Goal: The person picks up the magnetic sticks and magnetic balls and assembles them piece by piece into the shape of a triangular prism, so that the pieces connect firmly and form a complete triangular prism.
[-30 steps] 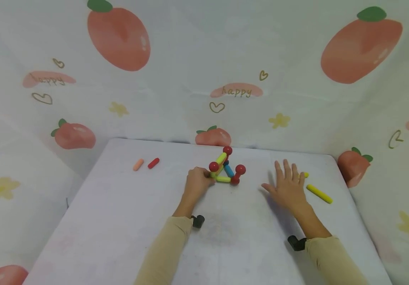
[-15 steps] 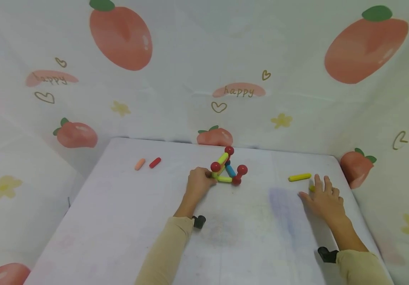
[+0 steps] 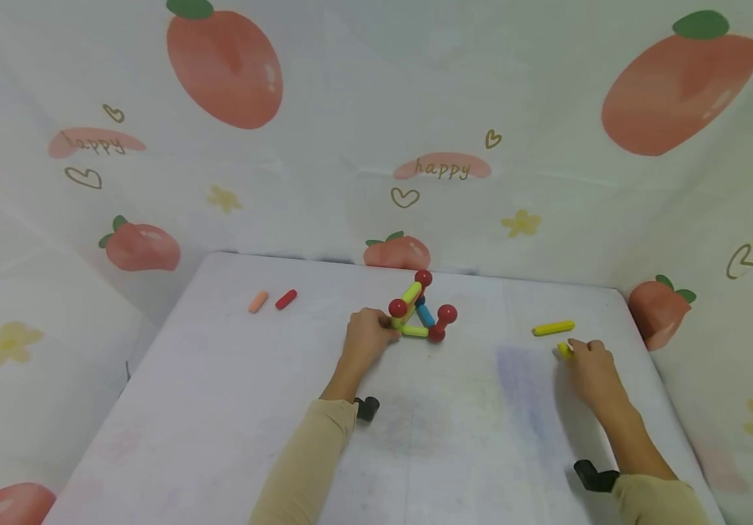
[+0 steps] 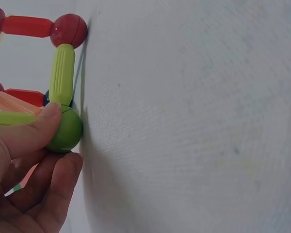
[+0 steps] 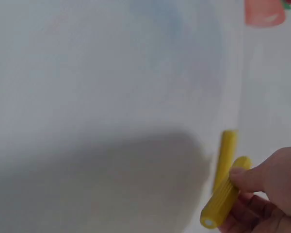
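Observation:
My left hand (image 3: 368, 341) grips the green ball (image 4: 68, 130) at a lower corner of a magnetic stick-and-ball frame. The frame has red balls (image 3: 447, 314), light green sticks (image 4: 63, 73), red sticks (image 4: 26, 26) and a blue stick (image 3: 425, 315). It stands on the table, partly behind my left hand. On the right side, my right hand (image 3: 596, 372) pinches a yellow magnetic stick (image 5: 225, 199) between thumb and fingers. A second yellow stick (image 3: 553, 328) lies on the table just beyond that hand.
An orange stick (image 3: 258, 302) and a red stick (image 3: 287, 299) lie at the back left of the white table (image 3: 219, 408). A patterned cloth (image 3: 324, 146) hangs behind the table's rear edge and along both sides.
My right hand has moved right from above the yellow sticks, and its spread fingers have taken hold of the nearer one. My left hand stays on the frame.

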A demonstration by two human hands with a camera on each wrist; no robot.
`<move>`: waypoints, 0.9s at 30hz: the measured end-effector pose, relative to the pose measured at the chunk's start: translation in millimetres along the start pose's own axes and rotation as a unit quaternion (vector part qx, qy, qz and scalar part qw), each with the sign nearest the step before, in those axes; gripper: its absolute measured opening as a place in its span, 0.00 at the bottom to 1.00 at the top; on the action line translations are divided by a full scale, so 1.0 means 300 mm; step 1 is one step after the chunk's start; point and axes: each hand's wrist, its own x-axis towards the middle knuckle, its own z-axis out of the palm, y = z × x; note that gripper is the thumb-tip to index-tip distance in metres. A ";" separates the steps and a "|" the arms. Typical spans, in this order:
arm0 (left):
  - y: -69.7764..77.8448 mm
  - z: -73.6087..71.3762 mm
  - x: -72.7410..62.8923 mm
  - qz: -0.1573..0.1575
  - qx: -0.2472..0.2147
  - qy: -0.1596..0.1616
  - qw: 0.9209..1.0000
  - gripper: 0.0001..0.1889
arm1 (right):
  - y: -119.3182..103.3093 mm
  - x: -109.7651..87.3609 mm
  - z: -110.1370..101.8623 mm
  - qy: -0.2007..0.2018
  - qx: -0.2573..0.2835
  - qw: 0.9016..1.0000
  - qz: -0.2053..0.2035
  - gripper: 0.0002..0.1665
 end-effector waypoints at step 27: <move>-0.004 -0.002 0.002 0.015 -0.001 0.010 1.000 0.14 | -0.670 0.294 0.052 0.028 0.270 0.944 -0.189 0.21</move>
